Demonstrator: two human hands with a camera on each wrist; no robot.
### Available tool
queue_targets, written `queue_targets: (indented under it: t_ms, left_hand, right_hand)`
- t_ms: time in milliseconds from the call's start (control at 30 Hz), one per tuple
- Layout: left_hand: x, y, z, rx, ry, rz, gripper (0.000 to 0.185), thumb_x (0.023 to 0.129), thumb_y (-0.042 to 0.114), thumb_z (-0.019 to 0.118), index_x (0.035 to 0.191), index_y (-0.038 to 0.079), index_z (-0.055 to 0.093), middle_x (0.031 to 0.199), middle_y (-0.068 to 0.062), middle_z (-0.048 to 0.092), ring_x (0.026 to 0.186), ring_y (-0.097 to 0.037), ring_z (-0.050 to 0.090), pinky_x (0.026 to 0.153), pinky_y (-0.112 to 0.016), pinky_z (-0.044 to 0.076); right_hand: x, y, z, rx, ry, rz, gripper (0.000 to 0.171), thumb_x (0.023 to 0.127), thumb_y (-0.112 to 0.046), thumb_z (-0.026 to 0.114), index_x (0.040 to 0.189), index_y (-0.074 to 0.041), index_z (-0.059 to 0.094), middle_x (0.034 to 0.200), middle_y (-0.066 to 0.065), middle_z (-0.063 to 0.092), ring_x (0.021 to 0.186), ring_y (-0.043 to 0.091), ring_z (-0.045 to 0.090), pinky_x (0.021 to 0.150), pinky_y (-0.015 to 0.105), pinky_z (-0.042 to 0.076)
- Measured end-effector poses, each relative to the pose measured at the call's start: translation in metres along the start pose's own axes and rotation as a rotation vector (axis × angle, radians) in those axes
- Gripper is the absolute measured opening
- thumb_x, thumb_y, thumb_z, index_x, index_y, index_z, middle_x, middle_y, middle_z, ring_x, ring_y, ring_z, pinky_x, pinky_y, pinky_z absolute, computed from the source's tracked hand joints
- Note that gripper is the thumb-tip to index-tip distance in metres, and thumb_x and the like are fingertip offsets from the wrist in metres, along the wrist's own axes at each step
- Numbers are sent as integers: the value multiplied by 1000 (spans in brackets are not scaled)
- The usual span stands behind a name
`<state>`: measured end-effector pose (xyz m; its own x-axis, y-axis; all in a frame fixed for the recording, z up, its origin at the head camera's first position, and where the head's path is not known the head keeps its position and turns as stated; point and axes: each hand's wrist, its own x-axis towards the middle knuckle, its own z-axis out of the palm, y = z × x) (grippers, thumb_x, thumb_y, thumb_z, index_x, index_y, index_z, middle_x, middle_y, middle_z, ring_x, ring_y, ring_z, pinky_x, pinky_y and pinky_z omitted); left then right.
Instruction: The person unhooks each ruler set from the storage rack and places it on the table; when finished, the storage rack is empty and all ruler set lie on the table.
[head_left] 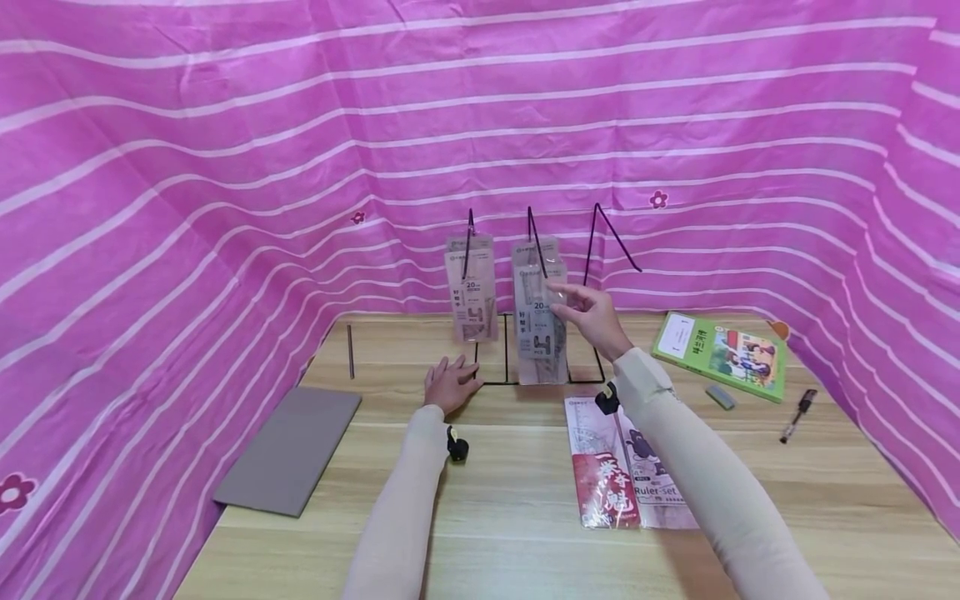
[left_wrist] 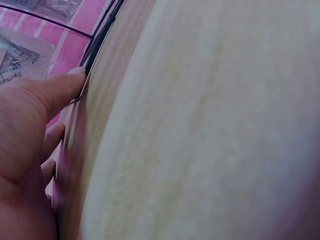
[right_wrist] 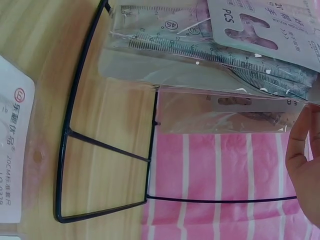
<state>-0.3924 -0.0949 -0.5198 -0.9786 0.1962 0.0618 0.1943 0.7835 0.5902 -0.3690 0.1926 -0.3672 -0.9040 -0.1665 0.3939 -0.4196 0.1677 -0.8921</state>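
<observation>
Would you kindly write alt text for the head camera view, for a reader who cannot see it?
A person's right hand touches a clear ruler pack hanging on a black wire display rack, while the left hand rests on the wooden table at the rack's base. A second pack hangs alongside, another ruler set lies flat, and pink striped cloth surrounds the table.

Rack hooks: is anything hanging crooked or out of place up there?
The middle pack hangs lower than the left pack and tilts slightly; the right hand touches it. The right hook is bare. One more ruler set lies flat on the table. Nothing looks damaged.
</observation>
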Motion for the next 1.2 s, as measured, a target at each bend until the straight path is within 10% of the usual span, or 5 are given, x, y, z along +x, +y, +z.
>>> queue_targets:
  t_ms: [233, 1200]
  left_hand:
    - [-1, 0, -1, 20, -1, 4, 48, 98, 41, 61, 142, 21, 59, 161, -10, 37, 153, -42, 17, 123, -59, 4]
    - [-1, -2, 1, 5, 9, 16, 47, 98, 39, 62, 141, 19, 60, 160, -12, 38, 152, -43, 18, 123, -61, 5]
  right_hand:
    - [-8, 2, 1, 23, 21, -54, 39, 92, 3, 69, 130, 6, 61, 77, 11, 53, 65, 9, 46, 60, 19, 44]
    - [-43, 20, 3, 150, 47, -144, 40, 90, 5, 70, 129, 8, 61, 71, -2, 48, 63, 7, 44, 55, 19, 40]
